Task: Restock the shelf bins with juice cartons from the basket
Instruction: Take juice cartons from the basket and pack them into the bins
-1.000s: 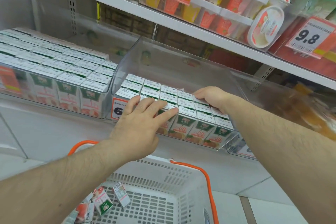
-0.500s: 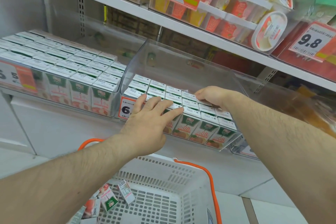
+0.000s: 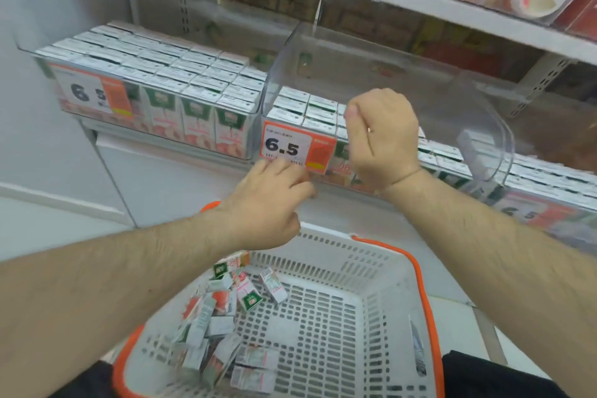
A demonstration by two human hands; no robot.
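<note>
A white basket with an orange rim [image 3: 424, 300] sits low in front of me, with several small juice cartons [image 3: 226, 317] lying loose in its left half. Above it, a clear shelf bin [image 3: 355, 58] holds rows of upright cartons [image 3: 300, 107] in its front part. My left hand [image 3: 268, 203] hovers just below the bin's 6.5 price tag [image 3: 284, 147], over the basket's far edge, fingers loosely curled and holding nothing. My right hand [image 3: 381, 139] is raised in front of the bin, its back toward me and fingers curled in, with nothing visible in it.
A second clear bin [image 3: 155, 74] to the left is packed with cartons. More cartons [image 3: 549, 181] fill a bin on the right. An upper shelf [image 3: 420, 0] with tubs overhangs the bins. The rear of the middle bin holds no cartons.
Both hands have pulled back off the cartons in the middle bin; the left dropped toward the basket, the right lifted and curled. My view has tilted down and shows more of the basket.
</note>
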